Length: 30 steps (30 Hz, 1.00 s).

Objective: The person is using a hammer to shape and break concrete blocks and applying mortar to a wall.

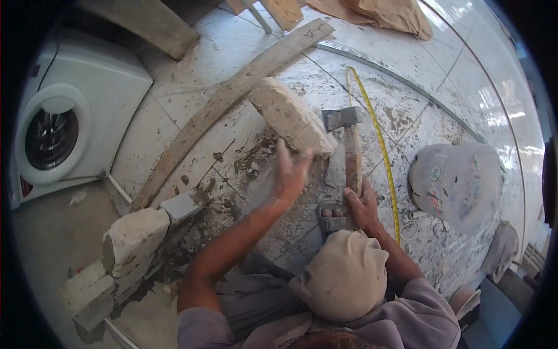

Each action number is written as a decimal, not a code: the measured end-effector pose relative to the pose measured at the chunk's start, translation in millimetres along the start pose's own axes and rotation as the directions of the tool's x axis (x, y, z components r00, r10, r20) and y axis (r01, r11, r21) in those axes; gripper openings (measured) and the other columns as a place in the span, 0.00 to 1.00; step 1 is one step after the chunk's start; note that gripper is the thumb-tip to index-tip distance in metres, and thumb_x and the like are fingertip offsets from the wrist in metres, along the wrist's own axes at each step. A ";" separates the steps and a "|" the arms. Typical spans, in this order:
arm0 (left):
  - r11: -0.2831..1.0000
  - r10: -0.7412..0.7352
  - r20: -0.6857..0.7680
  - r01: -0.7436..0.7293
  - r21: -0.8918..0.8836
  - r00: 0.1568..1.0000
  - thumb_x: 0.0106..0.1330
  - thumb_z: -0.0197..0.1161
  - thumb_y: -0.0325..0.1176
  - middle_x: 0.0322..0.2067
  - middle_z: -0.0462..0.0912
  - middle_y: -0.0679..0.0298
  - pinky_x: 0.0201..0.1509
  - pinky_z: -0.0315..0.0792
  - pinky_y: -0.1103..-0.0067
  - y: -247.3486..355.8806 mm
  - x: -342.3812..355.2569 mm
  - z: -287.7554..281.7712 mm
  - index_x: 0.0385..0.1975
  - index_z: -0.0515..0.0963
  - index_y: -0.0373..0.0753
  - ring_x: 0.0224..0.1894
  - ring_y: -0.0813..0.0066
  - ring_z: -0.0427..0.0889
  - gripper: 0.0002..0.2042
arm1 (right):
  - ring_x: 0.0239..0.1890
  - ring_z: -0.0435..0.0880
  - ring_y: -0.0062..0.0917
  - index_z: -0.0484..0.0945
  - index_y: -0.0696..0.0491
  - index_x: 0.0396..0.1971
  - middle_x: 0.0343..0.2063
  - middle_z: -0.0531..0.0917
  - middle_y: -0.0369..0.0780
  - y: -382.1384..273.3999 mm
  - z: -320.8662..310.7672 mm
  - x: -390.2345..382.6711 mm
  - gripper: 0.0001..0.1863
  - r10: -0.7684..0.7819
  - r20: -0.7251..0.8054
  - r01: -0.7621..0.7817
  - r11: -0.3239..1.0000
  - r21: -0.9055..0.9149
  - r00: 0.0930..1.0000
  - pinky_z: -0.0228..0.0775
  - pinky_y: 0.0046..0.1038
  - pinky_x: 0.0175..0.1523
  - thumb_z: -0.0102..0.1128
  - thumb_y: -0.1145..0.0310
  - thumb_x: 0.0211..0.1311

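My right hand [362, 206] is wrapped around the wooden handle of a hatchet [353, 148]; its metal head points away from me. The hatchet head is close to the right side of a rough, pale masonry block [290, 115], which lies slanted on the dirty floor. My left hand [289, 174], slightly blurred, is at the near end of that block with fingers spread. Whether its fingertips touch the block I cannot tell. A smaller grey piece [335, 167] lies beside the handle. Below it is a small dark tray [332, 215] holding a few round things.
A long wooden plank [215, 116] crosses the floor at left. A yellow tape measure [381, 139] and a clear bucket [456, 186] are at right. Stacked blocks [136, 238] stand lower left, a washing machine [87, 110] behind. A metal strip [407, 81] lies far right.
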State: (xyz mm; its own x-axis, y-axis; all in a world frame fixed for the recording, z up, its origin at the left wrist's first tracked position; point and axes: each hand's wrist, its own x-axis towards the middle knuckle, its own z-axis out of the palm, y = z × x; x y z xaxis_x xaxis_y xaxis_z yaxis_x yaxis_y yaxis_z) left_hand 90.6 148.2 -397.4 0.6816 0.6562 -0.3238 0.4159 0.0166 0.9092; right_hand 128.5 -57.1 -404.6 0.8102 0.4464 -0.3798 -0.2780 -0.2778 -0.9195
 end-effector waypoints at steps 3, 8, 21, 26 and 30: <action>0.894 0.111 0.276 -0.217 0.391 0.955 0.58 0.61 0.41 0.54 0.63 0.46 0.56 0.60 0.66 27.4 31.3 -56.2 0.57 0.61 0.37 0.55 0.55 0.65 0.29 | 0.48 0.70 0.30 0.63 0.60 0.54 0.44 0.72 0.45 0.2 -11.3 5.0 0.29 0.040 0.038 -0.041 0.999 0.025 0.998 0.60 0.30 0.55 0.59 0.60 0.57; -0.047 0.597 0.577 -0.694 0.719 0.557 0.50 0.65 0.35 0.54 0.65 0.54 0.55 0.60 0.60 47.2 93.5 -87.4 0.51 0.68 0.44 0.56 0.62 0.65 0.25 | 0.48 0.71 0.35 0.63 0.63 0.53 0.45 0.73 0.49 14.2 -12.4 1.3 0.29 0.028 -0.008 -0.028 0.995 -0.101 1.000 0.60 0.31 0.55 0.58 0.60 0.57; -0.012 0.348 0.627 -0.665 0.746 0.697 0.39 0.69 0.46 0.46 0.68 0.52 0.52 0.64 0.65 81.4 86.9 -68.1 0.51 0.62 0.34 0.49 0.56 0.71 0.39 | 0.31 0.79 0.33 0.62 0.62 0.53 0.33 0.77 0.47 -56.0 -31.4 16.6 0.26 -0.283 0.046 0.276 0.867 -0.414 0.958 0.69 0.31 0.38 0.52 0.67 0.56; 0.305 0.207 0.317 -0.369 0.878 0.925 0.42 0.68 0.49 0.45 0.67 0.48 0.51 0.62 0.62 61.6 75.3 -90.7 0.52 0.61 0.31 0.47 0.52 0.70 0.40 | 0.36 0.79 0.49 0.57 0.60 0.57 0.32 0.78 0.53 -82.2 -24.3 9.9 0.30 -0.337 0.210 0.396 0.816 -0.422 0.918 0.70 0.38 0.41 0.55 0.68 0.56; 0.233 0.296 0.294 -0.367 0.901 0.909 0.46 0.66 0.52 0.47 0.66 0.43 0.49 0.63 0.58 44.0 60.6 -88.5 0.52 0.58 0.27 0.46 0.48 0.70 0.41 | 0.35 0.78 0.51 0.56 0.59 0.57 0.34 0.78 0.54 -111.0 1.0 18.1 0.31 -0.188 0.315 0.343 0.749 -0.567 0.930 0.71 0.41 0.40 0.55 0.69 0.55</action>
State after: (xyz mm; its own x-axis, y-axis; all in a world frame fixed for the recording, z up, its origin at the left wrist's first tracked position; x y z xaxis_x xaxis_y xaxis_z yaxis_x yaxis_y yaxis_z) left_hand 97.0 255.5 -353.9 0.9194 0.3798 -0.1022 0.3890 -0.9164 0.0946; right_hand 173.6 -17.3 -309.5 0.6434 0.7353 -0.2127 0.3626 -0.5375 -0.7613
